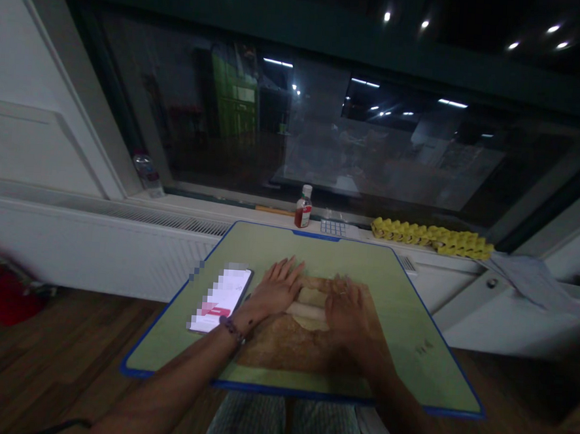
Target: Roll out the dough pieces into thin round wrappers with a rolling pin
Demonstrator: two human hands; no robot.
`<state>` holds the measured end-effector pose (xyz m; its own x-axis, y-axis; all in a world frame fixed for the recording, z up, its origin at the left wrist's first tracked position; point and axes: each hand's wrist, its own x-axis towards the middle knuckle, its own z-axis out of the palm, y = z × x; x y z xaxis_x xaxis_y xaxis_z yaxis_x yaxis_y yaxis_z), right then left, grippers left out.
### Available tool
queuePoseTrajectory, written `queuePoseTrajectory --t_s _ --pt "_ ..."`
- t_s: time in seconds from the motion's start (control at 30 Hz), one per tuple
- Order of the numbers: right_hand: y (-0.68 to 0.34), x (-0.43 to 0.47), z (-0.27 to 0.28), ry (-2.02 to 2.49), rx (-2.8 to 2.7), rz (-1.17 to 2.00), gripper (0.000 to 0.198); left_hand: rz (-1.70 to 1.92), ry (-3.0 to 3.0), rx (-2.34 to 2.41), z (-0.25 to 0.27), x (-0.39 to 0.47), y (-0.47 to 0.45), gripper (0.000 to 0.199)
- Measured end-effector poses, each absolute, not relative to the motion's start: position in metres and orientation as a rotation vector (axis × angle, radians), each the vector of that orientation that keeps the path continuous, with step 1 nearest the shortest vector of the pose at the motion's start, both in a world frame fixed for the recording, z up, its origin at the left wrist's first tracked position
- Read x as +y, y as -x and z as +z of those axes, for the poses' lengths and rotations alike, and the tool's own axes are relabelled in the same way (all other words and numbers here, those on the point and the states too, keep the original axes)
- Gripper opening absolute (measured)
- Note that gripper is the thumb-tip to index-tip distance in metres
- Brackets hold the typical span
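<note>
Both of my hands lie on a brown, paper-like sheet with uneven darker patches, spread on a pale green board with a blue rim. Between the hands runs a pale, smooth roll; its ends pass under them, and its kind is unclear. My left hand is flat over the left end, fingers stretched forward. My right hand rests over the right end with fingers extended and slightly apart. Left of my left hand, a phone with a lit screen, partly pixelated, lies on the board.
Along the windowsill stand a small red-labelled bottle, a clear plastic bottle and yellow egg cartons. Papers lie at the right. A white radiator is behind the board. Something red sits on the floor at left.
</note>
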<state>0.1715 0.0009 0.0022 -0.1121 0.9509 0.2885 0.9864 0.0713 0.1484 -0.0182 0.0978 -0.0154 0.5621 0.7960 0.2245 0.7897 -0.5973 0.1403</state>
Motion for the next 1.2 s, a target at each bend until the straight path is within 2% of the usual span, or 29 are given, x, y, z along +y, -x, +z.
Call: queuePoseTrajectory --t_s 0.13,0.3,0.43,0.67,0.77,0.93,1.07,1.2 --pt "-0.175 0.011 0.009 1.969 -2.285 -0.488 0.048 0.294 -2.661 1.465 -0.008 0.107 0.011 0.051" --pt "-0.169 -0.014 -0.011 1.944 -2.185 -0.457 0.049 0.408 -2.853 1.267 -0.011 0.071 0.03 0.051" --pt "-0.169 -0.009 -0.004 1.902 -2.305 -0.401 0.047 0.421 -2.893 1.233 -0.008 0.063 0.034 0.05" --pt "-0.173 0.024 0.016 1.917 -2.456 -0.357 0.049 0.18 -2.725 1.424 0.004 0.089 0.016 0.052" --pt "-0.171 0.004 0.007 1.807 -2.399 -0.43 0.05 0.306 -2.858 1.299 -0.001 0.067 0.024 0.05" --pt "-0.171 -0.021 -0.008 1.779 -2.29 -0.351 0.051 0.488 -2.928 1.256 -0.01 0.03 0.035 0.049" --pt "-0.173 0.005 -0.002 1.783 -2.301 -0.268 0.05 0.503 -2.92 1.289 -0.007 0.044 0.03 0.05" --pt "-0.171 0.044 0.007 1.878 -2.328 -0.111 0.048 0.418 -2.78 1.515 0.0 0.075 0.019 0.05"
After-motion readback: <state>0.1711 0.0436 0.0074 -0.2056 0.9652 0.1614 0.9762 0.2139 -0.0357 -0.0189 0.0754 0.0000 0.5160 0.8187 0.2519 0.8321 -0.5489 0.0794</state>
